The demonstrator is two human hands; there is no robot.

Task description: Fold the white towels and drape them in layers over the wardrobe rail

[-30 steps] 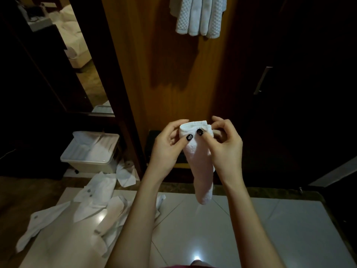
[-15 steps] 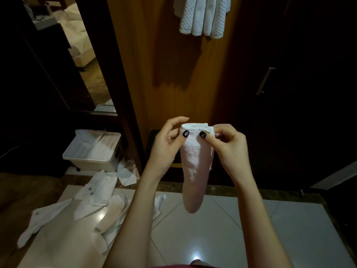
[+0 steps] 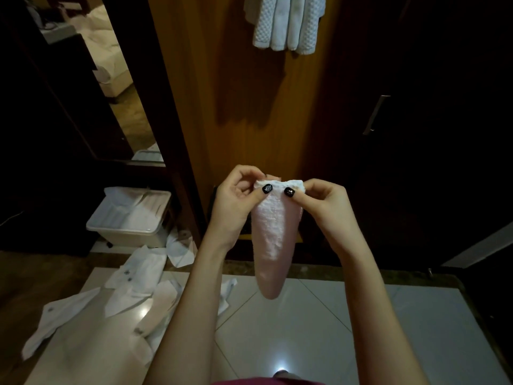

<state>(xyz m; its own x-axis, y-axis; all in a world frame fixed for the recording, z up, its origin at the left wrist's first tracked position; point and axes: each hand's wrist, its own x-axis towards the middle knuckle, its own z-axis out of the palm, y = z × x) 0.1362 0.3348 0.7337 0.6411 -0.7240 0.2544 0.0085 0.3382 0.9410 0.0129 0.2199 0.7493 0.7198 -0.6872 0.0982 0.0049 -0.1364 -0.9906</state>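
A small white towel (image 3: 273, 240) hangs folded lengthwise in front of me, its lower end tapering above the tiled floor. My left hand (image 3: 236, 201) pinches its top left corner and my right hand (image 3: 323, 202) pinches its top right corner, thumbs facing me. Several folded white towels (image 3: 287, 23) hang in layers at the top of the wooden wardrobe panel; the rail itself is out of view. More loose white towels (image 3: 138, 279) lie scattered on the floor at lower left.
A white plastic bin (image 3: 130, 218) with cloth in it stands on the floor to the left. A mirror (image 3: 111, 79) leans at upper left. A dark wardrobe door with a metal handle (image 3: 376, 115) is on the right. Glossy floor tiles (image 3: 305, 329) spread below.
Both hands have lowered slightly and pulled the towel's top edge a little wider. The towel hangs longer and straighter than before.
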